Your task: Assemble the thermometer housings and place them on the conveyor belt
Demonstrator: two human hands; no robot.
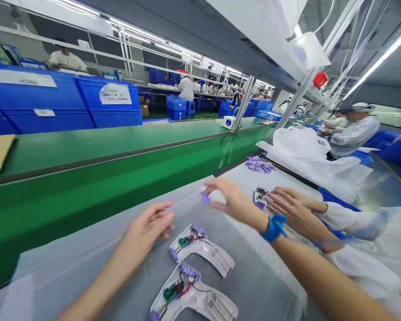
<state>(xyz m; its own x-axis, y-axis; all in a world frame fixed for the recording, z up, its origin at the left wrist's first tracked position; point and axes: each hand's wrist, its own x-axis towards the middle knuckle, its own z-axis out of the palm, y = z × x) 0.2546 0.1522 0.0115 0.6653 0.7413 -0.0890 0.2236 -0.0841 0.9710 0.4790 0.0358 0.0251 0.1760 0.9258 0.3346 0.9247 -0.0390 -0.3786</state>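
Observation:
My right hand (229, 198), a blue band at its wrist, pinches a small purple plastic part (205, 199) above the work surface, slightly blurred. My left hand (150, 227) hovers left of the housings, fingers loosely extended with nothing visible in them. Between my arms lies a white gun-shaped housing half (217, 256) with a green circuit board, red wires and purple pieces. Nearer to me lies a second similar housing half (194, 296), cut off by the lower edge.
At right, a co-worker's hands (297, 209) touch another housing (260, 196). Beyond is a pile of purple parts (259, 165), beside white foam sheeting (300, 147). A green conveyor belt (120, 142) runs behind the grey work surface (87, 254); blue bins (113, 116) stand across it.

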